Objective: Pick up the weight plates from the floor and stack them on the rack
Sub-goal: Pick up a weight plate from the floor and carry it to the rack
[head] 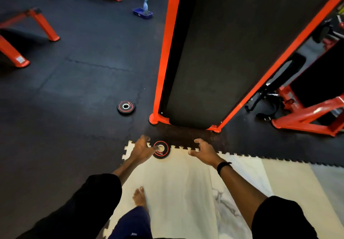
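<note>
A small black weight plate (163,152) with a red ring lies flat on the floor at the seam between the black mat and the white mat. My left hand (142,149) reaches over its left edge, and one fingertip sits at its centre hole. My right hand (203,150) hovers to the right of the plate with spread fingers, holding nothing. A second black plate (126,107) with a white and red ring lies flat on the black mat farther away, to the left of the orange frame.
A tall orange-framed black panel (214,56) stands just beyond the near plate, its feet on the mat. Orange bench frames (16,52) stand at far left, more orange equipment (307,116) at right. A blue tray with a spray bottle (143,11) sits far back. My bare foot (139,197) rests on the white mat.
</note>
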`<state>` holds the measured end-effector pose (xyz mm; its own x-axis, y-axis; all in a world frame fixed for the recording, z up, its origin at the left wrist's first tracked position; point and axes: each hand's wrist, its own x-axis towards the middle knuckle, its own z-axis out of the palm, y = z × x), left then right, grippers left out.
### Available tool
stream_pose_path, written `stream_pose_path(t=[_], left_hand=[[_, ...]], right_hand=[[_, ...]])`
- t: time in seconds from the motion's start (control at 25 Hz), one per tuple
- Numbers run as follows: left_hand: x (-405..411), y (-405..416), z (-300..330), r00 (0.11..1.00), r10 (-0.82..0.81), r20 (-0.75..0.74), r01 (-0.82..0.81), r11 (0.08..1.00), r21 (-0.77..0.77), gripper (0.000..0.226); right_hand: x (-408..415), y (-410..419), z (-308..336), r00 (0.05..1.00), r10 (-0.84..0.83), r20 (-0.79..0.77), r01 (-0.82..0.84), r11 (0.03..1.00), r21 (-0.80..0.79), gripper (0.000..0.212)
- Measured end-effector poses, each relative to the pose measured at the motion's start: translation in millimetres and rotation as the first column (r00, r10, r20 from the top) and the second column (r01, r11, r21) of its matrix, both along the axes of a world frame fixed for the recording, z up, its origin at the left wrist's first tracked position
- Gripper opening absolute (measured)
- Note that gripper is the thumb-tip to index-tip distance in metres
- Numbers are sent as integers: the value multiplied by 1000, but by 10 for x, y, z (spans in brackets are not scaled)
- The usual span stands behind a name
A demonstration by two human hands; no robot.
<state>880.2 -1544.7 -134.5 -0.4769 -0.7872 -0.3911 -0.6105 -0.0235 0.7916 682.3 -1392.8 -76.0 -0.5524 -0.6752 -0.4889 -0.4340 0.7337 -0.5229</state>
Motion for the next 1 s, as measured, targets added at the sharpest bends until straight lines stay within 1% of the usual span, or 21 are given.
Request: stream_pose_path(t=[0.08, 0.16, 0.24, 0.32, 0.4, 0.48, 0.64, 0.76, 0.8, 0.88, 0.92, 1.0], left_hand=[[-238, -246, -24, 999, 36, 8, -36, 998, 55, 60], [-447, -567, -51, 999, 13, 47, -16, 998, 66, 60], [-623, -870, -105, 996, 38, 77, -45, 995, 89, 60], [-745, -1069, -154, 995, 61, 85, -71, 990, 122, 61], [-828, -1199, -212, 993, 49, 105, -66, 983, 171, 61], [-909, -1350, -266, 993, 60, 102, -80, 977, 199, 60], [-1050, -1612, -479, 974, 176, 140, -202, 958, 203, 61], [-1228, -1704, -730, 942, 284, 179, -322, 916, 239, 59], [-1306, -1706, -868, 918, 341, 203, -387, 884, 263, 58], [-1490, -1670, -1153, 844, 466, 266, -530, 803, 274, 57], [-1588, -1644, -1308, 809, 502, 304, -580, 763, 284, 57], [-1827, -1532, -1693, 758, 534, 375, -647, 688, 329, 59]], right_hand=[[-314, -339, 58, 1000, 20, -10, -20, 999, 43, 63], [-576, -754, 59, 998, 65, -5, -64, 996, 67, 62], [-767, -1098, 44, 996, 88, -20, -86, 992, 96, 61], [-851, -1375, 25, 991, 130, 7, -130, 984, 124, 61], [-943, -1621, -19, 979, 199, 33, -202, 964, 174, 60], [-1108, -1891, -58, 963, 269, 14, -266, 942, 203, 60], [-1429, -2545, -235, 904, 424, 58, -424, 867, 263, 62], [-1607, -2960, -581, 827, 550, 119, -558, 775, 295, 61], [-1682, -3089, -742, 788, 598, 148, -612, 731, 301, 60], [-1873, -3360, -1106, 681, 706, 194, -724, 612, 317, 59], [-1977, -3487, -1302, 658, 722, 212, -743, 580, 334, 58], [-2144, -3712, -1756, 655, 718, 235, -744, 561, 363, 56]])
